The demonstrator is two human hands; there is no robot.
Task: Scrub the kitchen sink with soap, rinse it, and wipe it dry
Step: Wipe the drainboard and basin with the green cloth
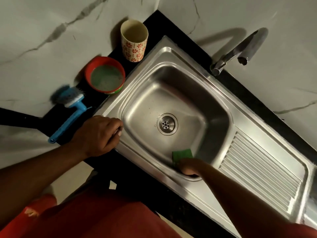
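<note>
1. Where the basin's near wall curves, lower centre, the right hand grips a green scrub pad against the sink.
2. Left hand rests on its left rim, fingers curled.
3. Upper left: blue brush, red tub, floral cup.

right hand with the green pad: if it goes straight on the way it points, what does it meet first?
Likely the drain. The right hand holds the green pad low on the near wall of the sink, pointing across the basin floor toward it. Depth is unclear; it could pass just beside it.
</note>
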